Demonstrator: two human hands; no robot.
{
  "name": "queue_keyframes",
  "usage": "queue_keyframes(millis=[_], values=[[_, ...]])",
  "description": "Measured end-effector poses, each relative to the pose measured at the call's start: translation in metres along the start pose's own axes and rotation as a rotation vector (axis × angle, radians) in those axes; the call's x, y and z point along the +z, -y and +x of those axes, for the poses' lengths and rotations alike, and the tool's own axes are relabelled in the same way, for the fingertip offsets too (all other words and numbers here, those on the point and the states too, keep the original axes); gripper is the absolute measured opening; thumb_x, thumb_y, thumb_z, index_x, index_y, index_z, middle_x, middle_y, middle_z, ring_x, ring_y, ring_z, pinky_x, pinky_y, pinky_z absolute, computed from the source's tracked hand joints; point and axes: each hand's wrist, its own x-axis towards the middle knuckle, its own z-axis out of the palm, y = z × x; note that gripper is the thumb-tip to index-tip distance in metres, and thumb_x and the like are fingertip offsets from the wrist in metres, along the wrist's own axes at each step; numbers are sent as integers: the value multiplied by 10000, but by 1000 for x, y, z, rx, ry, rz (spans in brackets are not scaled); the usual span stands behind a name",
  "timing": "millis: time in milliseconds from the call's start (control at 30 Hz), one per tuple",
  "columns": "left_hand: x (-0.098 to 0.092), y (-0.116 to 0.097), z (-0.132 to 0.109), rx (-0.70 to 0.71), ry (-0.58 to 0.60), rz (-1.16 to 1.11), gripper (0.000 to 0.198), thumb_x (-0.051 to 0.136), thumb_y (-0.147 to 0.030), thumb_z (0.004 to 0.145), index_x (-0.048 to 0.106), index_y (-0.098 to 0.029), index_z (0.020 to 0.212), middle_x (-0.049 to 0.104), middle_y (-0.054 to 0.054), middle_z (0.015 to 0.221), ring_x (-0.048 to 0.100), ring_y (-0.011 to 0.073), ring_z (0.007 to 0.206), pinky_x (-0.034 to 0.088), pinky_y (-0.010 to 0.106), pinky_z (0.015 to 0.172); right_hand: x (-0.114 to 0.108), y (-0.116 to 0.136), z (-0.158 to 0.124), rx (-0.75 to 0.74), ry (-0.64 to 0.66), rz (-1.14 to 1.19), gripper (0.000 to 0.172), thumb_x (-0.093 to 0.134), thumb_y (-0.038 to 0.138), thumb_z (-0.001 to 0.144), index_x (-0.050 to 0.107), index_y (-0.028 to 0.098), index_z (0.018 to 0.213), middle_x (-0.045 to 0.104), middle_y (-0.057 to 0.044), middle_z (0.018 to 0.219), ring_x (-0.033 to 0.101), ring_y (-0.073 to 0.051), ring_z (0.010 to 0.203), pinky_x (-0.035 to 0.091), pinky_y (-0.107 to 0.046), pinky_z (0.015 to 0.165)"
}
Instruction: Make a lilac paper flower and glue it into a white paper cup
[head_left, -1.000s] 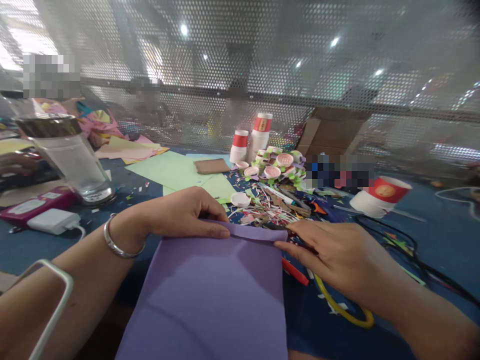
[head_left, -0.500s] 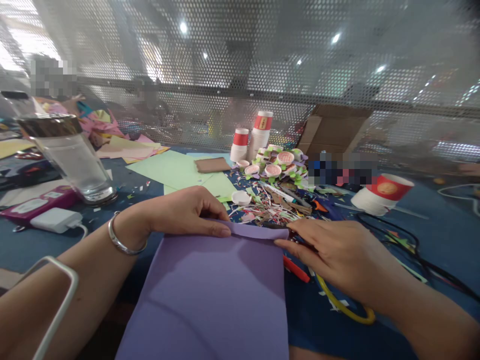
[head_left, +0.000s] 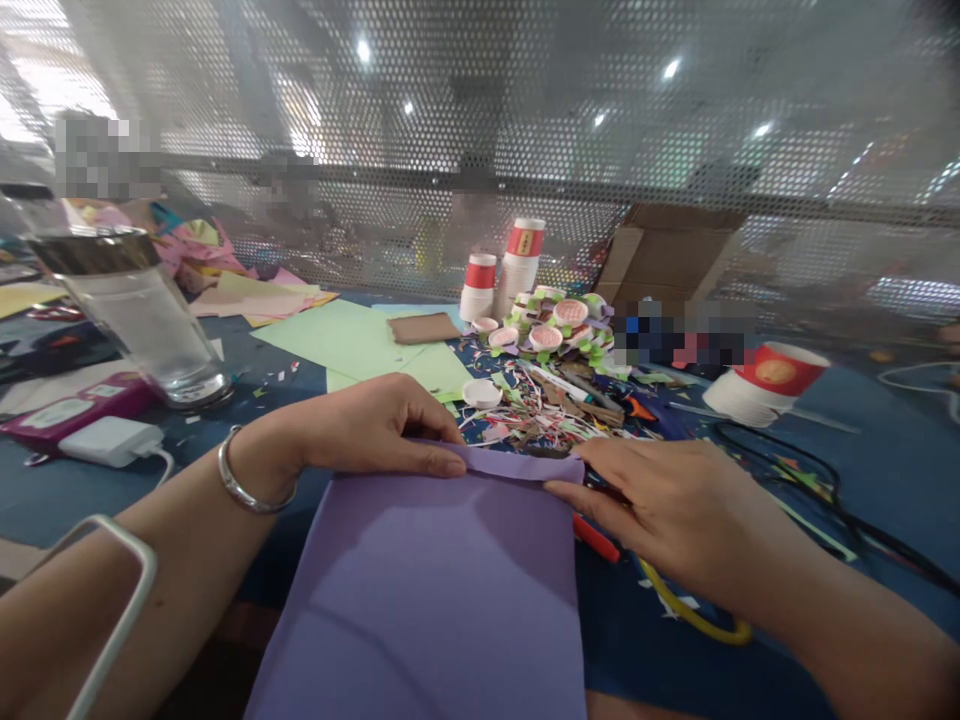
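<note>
A sheet of purple paper (head_left: 442,590) hangs in front of me, with a narrow strip folded over along its far edge. My left hand (head_left: 382,425) is closed on the left part of that fold, thumb on the near side and fingers behind. At the fold's right corner, my right hand (head_left: 652,495) pinches the paper between thumb and fingers. Beneath the right hand, partly covered, lie a red-orange handle or pen (head_left: 596,538) and a yellow loop (head_left: 697,620). Paper scraps (head_left: 540,410) spread just beyond the fold.
Stacked paper cups (head_left: 517,265) stand at the back beside a heap of cut cup bottoms (head_left: 559,325). Light green sheets (head_left: 337,340) and a brown card (head_left: 424,328) lie left of them. A glass bottle (head_left: 135,310) stands left; a tilted red-and-white cup (head_left: 772,385) sits right, near black cables (head_left: 832,510).
The purple sheet has shifted slightly to the right, its right corner moving with my right hand. Both hands keep their grip on the fold.
</note>
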Motion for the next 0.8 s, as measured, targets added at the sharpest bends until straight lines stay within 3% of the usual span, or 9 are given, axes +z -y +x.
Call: queue_keyframes(millis=[800], values=[[3, 3, 1, 19, -10, 8, 352, 638, -482, 920, 790, -184, 1030, 785, 38, 912, 679, 143, 786, 455, 201, 649, -2, 1, 0, 18, 21, 68, 490, 384, 474, 1060, 539, 198, 686, 577, 9, 558, 559, -140, 462, 312, -282, 497]])
